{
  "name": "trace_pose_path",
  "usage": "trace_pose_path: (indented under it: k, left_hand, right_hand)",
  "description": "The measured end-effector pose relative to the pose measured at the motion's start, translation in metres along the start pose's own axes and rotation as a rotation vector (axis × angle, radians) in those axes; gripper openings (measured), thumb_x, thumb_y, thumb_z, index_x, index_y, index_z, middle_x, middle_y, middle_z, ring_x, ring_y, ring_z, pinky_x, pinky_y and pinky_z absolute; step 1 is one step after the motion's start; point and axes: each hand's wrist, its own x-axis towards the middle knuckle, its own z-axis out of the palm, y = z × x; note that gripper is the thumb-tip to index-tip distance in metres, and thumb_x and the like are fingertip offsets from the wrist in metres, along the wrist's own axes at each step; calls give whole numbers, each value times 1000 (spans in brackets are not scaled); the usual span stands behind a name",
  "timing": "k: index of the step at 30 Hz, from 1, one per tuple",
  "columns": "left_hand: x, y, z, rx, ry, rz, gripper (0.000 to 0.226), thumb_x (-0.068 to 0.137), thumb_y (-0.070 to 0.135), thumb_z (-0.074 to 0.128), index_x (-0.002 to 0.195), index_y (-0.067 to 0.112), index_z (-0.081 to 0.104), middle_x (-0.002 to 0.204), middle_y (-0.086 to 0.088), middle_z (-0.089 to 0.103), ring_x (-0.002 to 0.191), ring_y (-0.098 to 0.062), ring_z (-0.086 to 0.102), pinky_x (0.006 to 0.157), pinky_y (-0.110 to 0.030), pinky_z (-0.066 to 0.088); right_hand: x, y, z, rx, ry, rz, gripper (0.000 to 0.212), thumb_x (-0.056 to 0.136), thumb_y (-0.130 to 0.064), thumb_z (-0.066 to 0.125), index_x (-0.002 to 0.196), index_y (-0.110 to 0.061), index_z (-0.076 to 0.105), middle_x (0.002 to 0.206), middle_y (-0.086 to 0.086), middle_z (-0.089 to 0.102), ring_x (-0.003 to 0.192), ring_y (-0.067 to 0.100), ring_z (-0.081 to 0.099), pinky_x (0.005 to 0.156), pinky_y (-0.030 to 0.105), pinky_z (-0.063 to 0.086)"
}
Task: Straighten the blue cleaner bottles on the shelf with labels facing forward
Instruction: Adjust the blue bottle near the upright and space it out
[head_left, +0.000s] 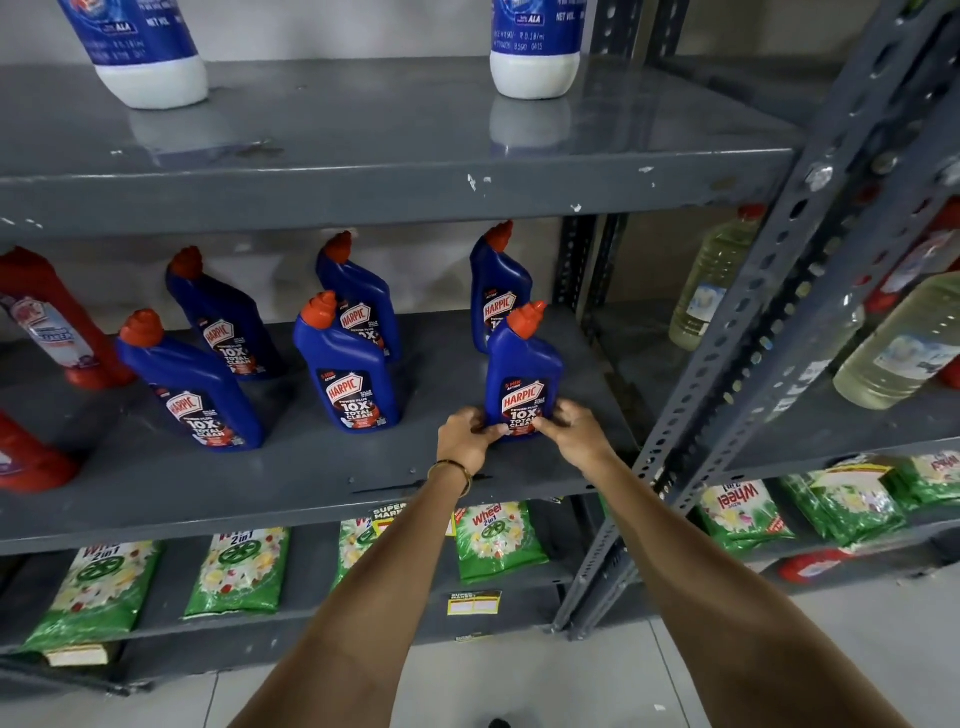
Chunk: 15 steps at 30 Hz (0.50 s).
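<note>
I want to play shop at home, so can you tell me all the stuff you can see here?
blue cleaner bottles: six, blue with orange-red caps, middle shelf, two rows.
red bottles: at least two, red, middle shelf, far left.
white bottles: two, white with blue labels, top shelf.
clear bottles: two, pale yellow liquid, right-hand rack.
green packets: several, green, bottom shelves.
shelf: grey metal.
bangle: one, gold, left wrist.
left hand, right hand: hold the front right blue bottle.
</note>
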Motion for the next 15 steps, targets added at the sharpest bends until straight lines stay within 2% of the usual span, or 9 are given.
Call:
trace_pose_path:
  k: [7, 11, 15]
  left_hand:
    - [-23, -3, -2, 33, -24, 10, 37, 78, 12, 71, 111, -1, 62, 114, -20, 68, 106, -30, 64, 97, -39, 50]
    - [-30, -4, -2, 58, -34, 13, 38, 78, 13, 71, 112, 0, 62, 114, -19, 68, 106, -29, 64, 96, -36, 50]
    - [-35, -3, -2, 70, -38, 15, 38, 78, 14, 71, 112, -1, 61, 115, -19, 68, 107, -28, 63, 97, -36, 50]
  right_hand:
    - [-28, 6, -1, 1, 22, 4, 37, 83, -14, 66, 117, -5, 58, 122, 15, 66, 113, 27, 61, 101, 43, 47]
    - [-40, 5, -1, 18, 38, -1, 36, 84, -12, 65, 118, -3, 58, 121, 15, 65, 113, 26, 61, 97, 35, 46]
    - [-42, 7, -2, 8, 42, 3, 36, 83, -13, 66, 117, -3, 58, 120, 15, 66, 112, 26, 61, 97, 35, 46]
